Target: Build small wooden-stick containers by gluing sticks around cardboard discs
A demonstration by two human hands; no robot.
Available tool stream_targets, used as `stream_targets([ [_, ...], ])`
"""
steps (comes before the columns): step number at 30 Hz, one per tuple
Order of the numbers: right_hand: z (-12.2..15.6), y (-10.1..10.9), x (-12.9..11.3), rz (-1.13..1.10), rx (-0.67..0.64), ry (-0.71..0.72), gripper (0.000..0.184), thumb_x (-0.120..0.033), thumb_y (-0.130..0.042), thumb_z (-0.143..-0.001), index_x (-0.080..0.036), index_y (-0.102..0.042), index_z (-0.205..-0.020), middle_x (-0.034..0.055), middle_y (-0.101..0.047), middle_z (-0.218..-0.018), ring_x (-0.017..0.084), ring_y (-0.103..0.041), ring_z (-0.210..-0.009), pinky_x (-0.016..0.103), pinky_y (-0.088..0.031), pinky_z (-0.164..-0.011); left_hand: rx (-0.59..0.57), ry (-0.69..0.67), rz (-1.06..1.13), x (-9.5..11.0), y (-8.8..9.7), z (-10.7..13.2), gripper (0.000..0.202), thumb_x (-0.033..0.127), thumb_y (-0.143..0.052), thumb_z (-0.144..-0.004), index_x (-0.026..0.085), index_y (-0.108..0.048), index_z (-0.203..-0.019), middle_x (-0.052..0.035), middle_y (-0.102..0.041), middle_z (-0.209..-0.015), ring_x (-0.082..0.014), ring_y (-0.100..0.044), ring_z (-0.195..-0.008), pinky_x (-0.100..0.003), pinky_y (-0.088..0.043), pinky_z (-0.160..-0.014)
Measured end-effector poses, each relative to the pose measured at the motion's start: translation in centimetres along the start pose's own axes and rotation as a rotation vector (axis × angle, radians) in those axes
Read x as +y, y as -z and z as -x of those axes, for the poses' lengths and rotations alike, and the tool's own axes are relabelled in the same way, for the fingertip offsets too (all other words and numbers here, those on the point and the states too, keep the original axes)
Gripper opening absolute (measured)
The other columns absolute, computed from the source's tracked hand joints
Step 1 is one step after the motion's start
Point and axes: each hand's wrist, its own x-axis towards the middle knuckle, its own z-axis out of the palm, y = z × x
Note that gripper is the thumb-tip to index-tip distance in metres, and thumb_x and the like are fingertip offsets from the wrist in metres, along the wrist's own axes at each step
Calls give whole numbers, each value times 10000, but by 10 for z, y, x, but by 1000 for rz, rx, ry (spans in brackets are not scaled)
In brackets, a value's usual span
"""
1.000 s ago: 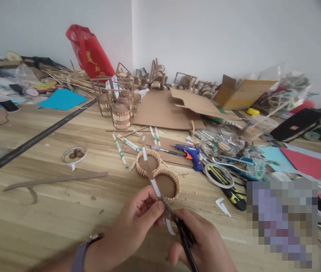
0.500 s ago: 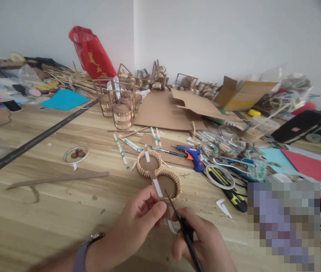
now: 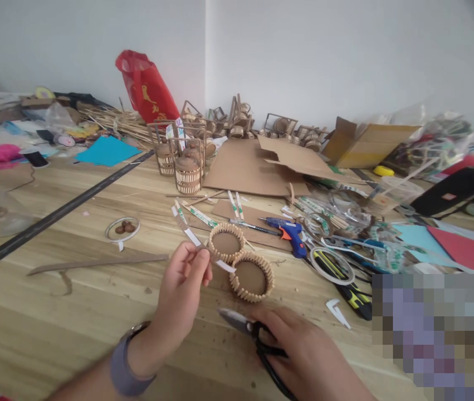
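Note:
My left hand [image 3: 186, 273] pinches a narrow brown cardboard strip [image 3: 181, 224] carrying white tape pieces. The strip angles up to the left beyond my fingers, and its other end reaches right, in front of two round trays edged with short wooden sticks. One tray [image 3: 226, 243] is farther back; the other tray [image 3: 252, 277] is nearer and to its right. Low over the tabletop, my right hand [image 3: 299, 345] is closed around the black handles of a pair of scissors [image 3: 237, 321]. Their blades look closed and point left, apart from the strip.
A blue glue gun [image 3: 286, 231], tape rolls [image 3: 332, 265] and a yellow-black cutter [image 3: 351, 298] lie right. A cardboard sheet [image 3: 240, 167] and small lidded baskets [image 3: 187, 175] stand behind. Left are a white ring [image 3: 113, 236] around brown balls and a long dark bar [image 3: 61, 207].
My left hand has moved left and up with the strip, which now slants differently. The scissors have come away from the strip, down to the table, and their tips have swung left.

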Motion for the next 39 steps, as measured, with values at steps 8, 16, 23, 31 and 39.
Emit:
stream_targets([
  [8, 3, 5, -4, -127, 137, 9, 237, -133, -537, -898, -267, -622, -1074, 28, -700, -964, 188, -686, -869, 282, -563, -718, -169, 86, -77, -4, -5, 9, 274, 421, -593, -892, 194, -543, -746, 47, -538, -619, -101, -484, -566, -205, -384, -549],
  [16, -4, 12, -19, -417, 440, -85, 74, -202, -578, -912, -246, -627, -877, -14, -701, -808, 136, -666, -749, 203, -511, -676, -433, 259, -80, -1, -14, 32, 265, 434, -643, -834, 183, -584, -768, 31, -546, -619, -113, -483, -563, -210, -397, -537],
  [23, -3, 2, -29, -407, 502, -124, 217, -190, -521, -909, -222, -543, -695, -36, -601, -628, 104, -561, -555, 171, -430, -516, -599, 349, -76, -2, -14, 39, 208, 372, -673, -807, 176, -659, -873, -21, -674, -791, -153, -594, -714, -239, -467, -658],
  [31, 1, 0, -26, -431, 519, -144, 281, -312, -555, -946, -217, -606, -687, -26, -627, -590, 118, -602, -547, 185, -462, -509, -559, 300, -142, 0, -15, 40, 98, 280, -627, -784, 190, -667, -778, -14, -675, -716, -160, -598, -660, -248, -465, -622],
  [39, 2, 1, -30, -510, 467, -181, 334, -377, -551, -945, -213, -617, -661, -21, -625, -569, 109, -568, -506, 183, -446, -479, -526, 298, -167, 0, -16, 46, 69, 251, -600, -719, 187, -620, -736, 20, -570, -641, -130, -511, -599, -223, -417, -569],
])
